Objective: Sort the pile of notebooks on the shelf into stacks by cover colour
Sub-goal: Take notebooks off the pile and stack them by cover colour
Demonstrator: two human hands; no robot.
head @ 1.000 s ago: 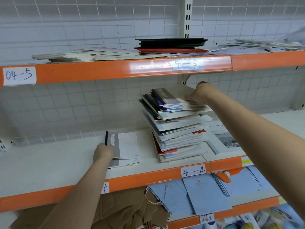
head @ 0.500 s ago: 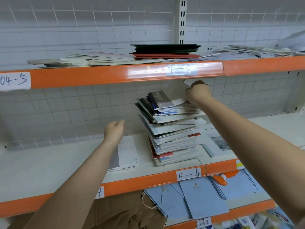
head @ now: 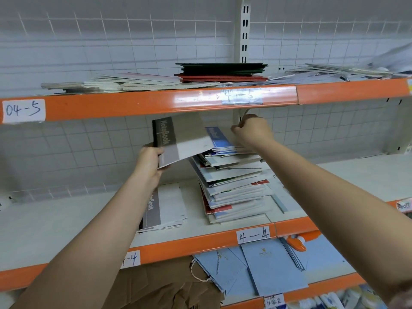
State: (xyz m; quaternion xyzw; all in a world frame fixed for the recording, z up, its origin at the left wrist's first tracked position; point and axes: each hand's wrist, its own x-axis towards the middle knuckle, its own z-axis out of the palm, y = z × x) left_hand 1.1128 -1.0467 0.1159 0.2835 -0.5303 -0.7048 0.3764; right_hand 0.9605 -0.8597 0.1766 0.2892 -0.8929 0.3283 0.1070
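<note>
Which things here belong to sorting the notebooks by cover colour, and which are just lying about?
Part of the job:
- grey-and-white notebook, gripped by the left hand
- tall mixed pile of notebooks, right hand on top
- small grey-and-white stack on the shelf

Lying about:
- pale blue paper bags below
- brown cardboard
- dark green and red folders above

2 hands (head: 149,159), 3 orange shelves (head: 133,103), 1 notebook pile (head: 231,184)
</note>
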